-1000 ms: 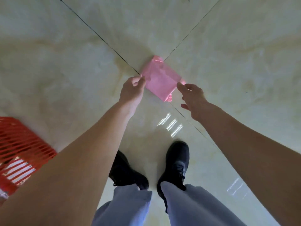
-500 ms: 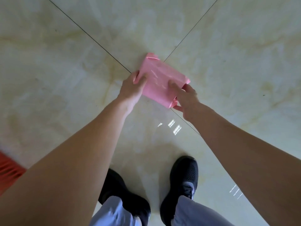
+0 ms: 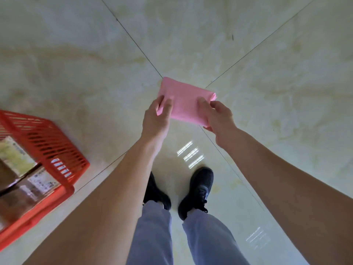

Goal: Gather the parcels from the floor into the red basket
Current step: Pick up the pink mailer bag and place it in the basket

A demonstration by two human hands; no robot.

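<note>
A flat pink parcel (image 3: 186,101) is held up off the pale tiled floor in front of me. My left hand (image 3: 157,117) pinches its left edge, thumb on top. My right hand (image 3: 216,117) grips its right edge with the fingers curled under it. The red basket (image 3: 57,148) stands on the floor at the far left, well apart from both hands. Inside it lie brown boxes with white labels (image 3: 17,169).
My two black shoes (image 3: 196,190) and grey trouser legs stand just below the parcel. Dark grout lines cross the glossy floor (image 3: 267,54) under it. Bright window reflections (image 3: 191,154) lie on the tile between hands and feet.
Both hands closed on the pink parcel and raised it off the floor. The view has swung left and the red basket has come back into sight at the left.
</note>
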